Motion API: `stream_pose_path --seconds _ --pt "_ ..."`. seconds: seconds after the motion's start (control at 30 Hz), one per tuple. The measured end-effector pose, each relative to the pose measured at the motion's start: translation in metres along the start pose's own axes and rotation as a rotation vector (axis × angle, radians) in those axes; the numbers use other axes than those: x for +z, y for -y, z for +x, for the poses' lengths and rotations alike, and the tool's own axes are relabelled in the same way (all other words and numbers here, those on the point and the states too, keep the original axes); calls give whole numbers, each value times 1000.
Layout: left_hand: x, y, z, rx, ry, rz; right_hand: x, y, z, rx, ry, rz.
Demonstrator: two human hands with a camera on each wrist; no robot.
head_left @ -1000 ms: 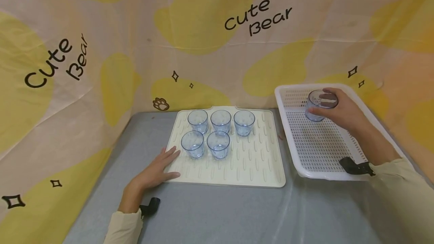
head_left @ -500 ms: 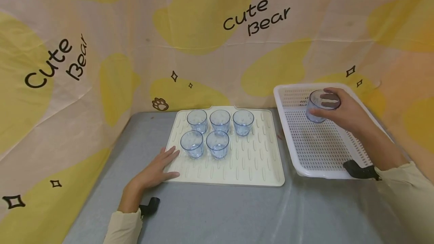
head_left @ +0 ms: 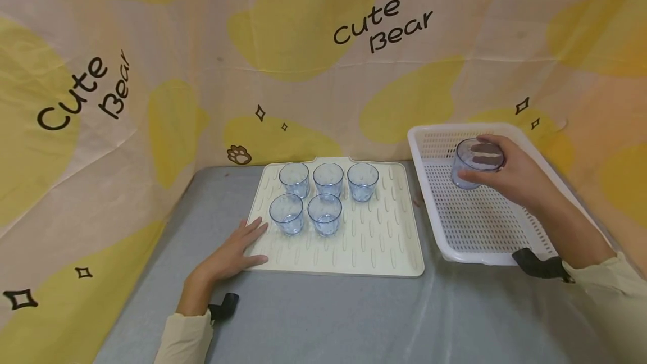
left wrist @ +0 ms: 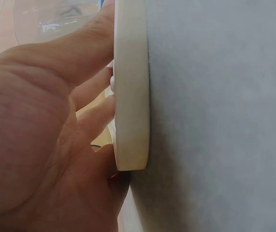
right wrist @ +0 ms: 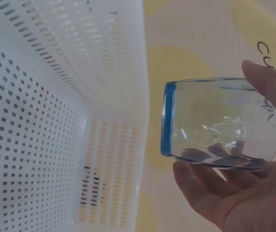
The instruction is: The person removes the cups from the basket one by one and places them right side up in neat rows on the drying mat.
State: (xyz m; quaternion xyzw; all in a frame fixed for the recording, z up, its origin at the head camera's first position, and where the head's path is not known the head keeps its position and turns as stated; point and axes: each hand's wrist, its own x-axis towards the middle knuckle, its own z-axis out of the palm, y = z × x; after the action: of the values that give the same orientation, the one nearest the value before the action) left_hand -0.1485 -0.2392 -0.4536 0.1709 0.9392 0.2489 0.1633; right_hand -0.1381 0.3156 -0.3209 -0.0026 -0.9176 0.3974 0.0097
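Note:
In the head view my right hand (head_left: 518,176) grips a clear bluish glass tumbler (head_left: 466,176) by its sides, rim upward, within the outline of a white slotted plastic basket (head_left: 440,229). The right wrist view has the thumb on one side of this tumbler (right wrist: 210,121) and the fingers on the other, apart from the basket wall. My left hand (head_left: 227,251) rests on the left edge of a cream ridged draining board (head_left: 374,240), fingers extended. On the board stand three matching tumblers at the back, one of them a back-right tumbler (head_left: 362,184), and two in front, including a front-left tumbler (head_left: 286,218).
A grey cloth-like surface (head_left: 323,319) lies under the board and the basket. Behind them hangs a yellow-patterned curtain (head_left: 303,100) with lettering. Black wrist cameras sit at both cuffs, and the right one hangs over the basket's near rim.
My right hand has shifted the tumbler slightly leftward and nearer to me, above the basket. The left hand and the tumblers on the board have stayed in place.

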Motion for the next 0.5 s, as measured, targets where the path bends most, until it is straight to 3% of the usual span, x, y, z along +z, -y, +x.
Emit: stream_pose_path --seconds 0.5 --pt "3 2 0 2 -7 -15 13 3 -19 -23 21 11"
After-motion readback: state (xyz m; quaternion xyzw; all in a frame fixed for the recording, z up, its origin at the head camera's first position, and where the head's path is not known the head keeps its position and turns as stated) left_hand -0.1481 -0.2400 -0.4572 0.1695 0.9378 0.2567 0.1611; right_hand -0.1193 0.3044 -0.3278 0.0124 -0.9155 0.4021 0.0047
